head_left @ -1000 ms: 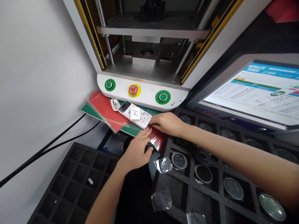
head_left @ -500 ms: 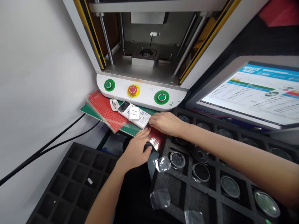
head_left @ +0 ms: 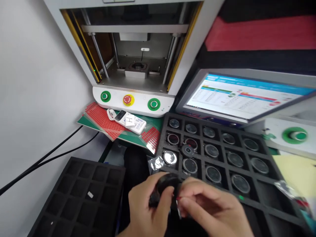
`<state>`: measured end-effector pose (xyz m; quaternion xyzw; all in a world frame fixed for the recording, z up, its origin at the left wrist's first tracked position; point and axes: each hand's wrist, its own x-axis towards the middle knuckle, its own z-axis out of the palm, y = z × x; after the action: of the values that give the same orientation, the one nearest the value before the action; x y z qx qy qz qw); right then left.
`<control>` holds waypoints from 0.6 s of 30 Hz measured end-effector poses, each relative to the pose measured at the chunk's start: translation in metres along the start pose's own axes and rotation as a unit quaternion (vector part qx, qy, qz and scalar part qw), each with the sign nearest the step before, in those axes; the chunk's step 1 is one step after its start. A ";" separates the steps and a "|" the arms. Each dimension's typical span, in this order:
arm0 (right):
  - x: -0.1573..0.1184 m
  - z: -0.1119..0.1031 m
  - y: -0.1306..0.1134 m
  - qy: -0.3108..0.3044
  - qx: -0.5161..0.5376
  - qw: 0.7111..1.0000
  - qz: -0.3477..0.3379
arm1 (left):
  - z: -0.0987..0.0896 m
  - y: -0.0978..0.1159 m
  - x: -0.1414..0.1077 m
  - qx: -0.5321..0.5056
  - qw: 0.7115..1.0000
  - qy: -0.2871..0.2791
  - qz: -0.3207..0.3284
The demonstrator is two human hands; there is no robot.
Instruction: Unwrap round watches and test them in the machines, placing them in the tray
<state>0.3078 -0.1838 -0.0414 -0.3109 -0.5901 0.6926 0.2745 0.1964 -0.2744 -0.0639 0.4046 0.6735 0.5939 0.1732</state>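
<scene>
At the bottom centre, my left hand [head_left: 150, 204] is closed around a round black watch case [head_left: 168, 182]. Close against its right side, my right hand [head_left: 209, 205] pinches a small red piece [head_left: 178, 198] between thumb and fingertips. Something thin and whitish hangs below that pinch, blurred. Beyond the hands, a black foam tray [head_left: 161, 144] holds several round watch faces, and a dark puck [head_left: 188, 150] lies across its compartments. Red sticker sheets [head_left: 151, 136] rest on the green board [head_left: 116, 137], beside a white power bank [head_left: 137, 125].
A press machine [head_left: 133, 85] with green buttons and a red stop button stands at the back. To its right is a monitor [head_left: 237, 98]. Another black foam tray [head_left: 74, 187] is at lower left, with black cables above it. A plastic wrapper [head_left: 156, 163] lies near the right tray.
Both hands have moved from the red sheets down towards me, and now meet at the black case. The red piece now shows in my right fingertips. The view has shifted right.
</scene>
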 end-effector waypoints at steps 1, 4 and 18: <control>-0.009 0.001 0.007 0.010 0.046 0.999 0.023 | 0.007 0.003 -0.007 0.001 1.000 0.000 0.012; -0.029 0.003 0.025 0.069 0.162 0.984 0.035 | 0.022 0.009 -0.026 0.045 0.998 -0.002 0.040; -0.061 -0.007 0.024 0.089 0.345 0.934 0.034 | 0.051 0.035 -0.056 0.180 0.976 0.020 0.123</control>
<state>0.3529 -0.2287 -0.0593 -0.2778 -0.2771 0.8320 0.3922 0.2794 -0.2841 -0.0572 0.4971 0.7178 0.4874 0.0096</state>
